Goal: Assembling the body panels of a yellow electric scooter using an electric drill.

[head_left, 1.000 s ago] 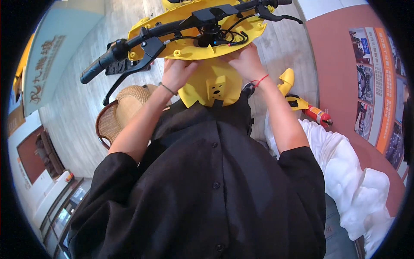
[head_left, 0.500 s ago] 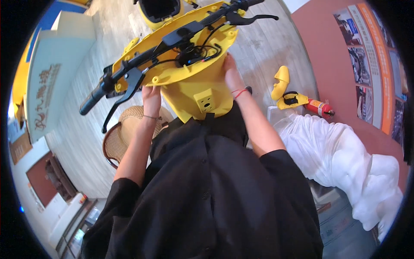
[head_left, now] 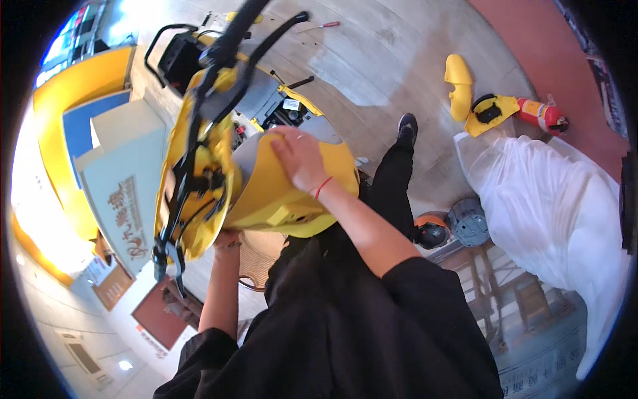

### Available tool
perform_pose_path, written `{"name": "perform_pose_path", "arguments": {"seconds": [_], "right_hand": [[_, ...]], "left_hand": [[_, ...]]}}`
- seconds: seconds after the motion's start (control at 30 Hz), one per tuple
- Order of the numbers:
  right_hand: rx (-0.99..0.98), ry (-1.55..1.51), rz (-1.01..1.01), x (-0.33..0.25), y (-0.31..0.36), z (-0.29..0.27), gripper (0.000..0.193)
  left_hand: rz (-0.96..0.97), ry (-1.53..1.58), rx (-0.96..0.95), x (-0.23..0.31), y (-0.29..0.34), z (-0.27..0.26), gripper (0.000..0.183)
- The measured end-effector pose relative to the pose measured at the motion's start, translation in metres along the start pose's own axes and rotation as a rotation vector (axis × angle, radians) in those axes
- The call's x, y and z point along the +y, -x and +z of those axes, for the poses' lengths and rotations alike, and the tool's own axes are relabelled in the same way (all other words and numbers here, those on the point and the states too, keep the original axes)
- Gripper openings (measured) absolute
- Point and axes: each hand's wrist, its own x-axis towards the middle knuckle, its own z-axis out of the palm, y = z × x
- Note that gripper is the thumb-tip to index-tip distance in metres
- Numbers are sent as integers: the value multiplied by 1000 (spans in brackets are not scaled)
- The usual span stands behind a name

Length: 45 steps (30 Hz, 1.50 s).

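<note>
A yellow scooter front panel (head_left: 269, 196) leans across my lap, its rounded grey-and-yellow upper part on the far side. My right hand (head_left: 300, 159) is closed over the panel's upper edge, with the fingers bent onto its surface. Below the panel's left end is my left hand (head_left: 228, 238), touching the lower edge; its fingers are hidden behind the yellow plastic. Left of both hands, a black handlebar (head_left: 193, 139) with brake levers slants steeply. Black cables (head_left: 211, 183) hang inside the yellow housing (head_left: 174, 193) around it.
Beyond the panel stands a yellow-grey scooter body (head_left: 302, 110) with an exposed compartment. On the right floor lie a yellow curved cover (head_left: 458, 86), a red fire extinguisher (head_left: 541, 114) and a white-draped object (head_left: 531, 193). A wicker chair (head_left: 260, 249) is below the panel. A red-handled screwdriver (head_left: 329, 24) lies far off.
The view has turned. The handlebar and panel have swung from lying across to a steep slant at the left. My right hand has shifted from the panel's right side onto its upper edge.
</note>
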Motion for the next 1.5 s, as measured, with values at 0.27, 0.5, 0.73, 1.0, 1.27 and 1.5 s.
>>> {"name": "perform_pose_path", "arguments": {"seconds": [0.27, 0.5, 0.73, 1.0, 1.27, 1.5], "right_hand": [[-82, 14, 404, 130, 66, -12, 56], [-272, -112, 460, 157, 65, -29, 69], [-352, -147, 1010, 205, 62, -8, 98], [-523, -165, 1274, 203, 16, 0, 106], [-544, 19, 785, 171, 14, -16, 70], [-405, -1, 549, 120, 65, -65, 53]], "left_hand": [[-98, -340, 33, 12, 12, 99, 48], [-178, -488, 111, 18, 6, 83, 47], [-201, -544, 144, 20, 22, 68, 47], [-215, -595, 160, 27, 22, 61, 46], [-87, -578, 183, 14, 25, 47, 46], [42, -483, 238, -6, 21, 39, 45]]}}
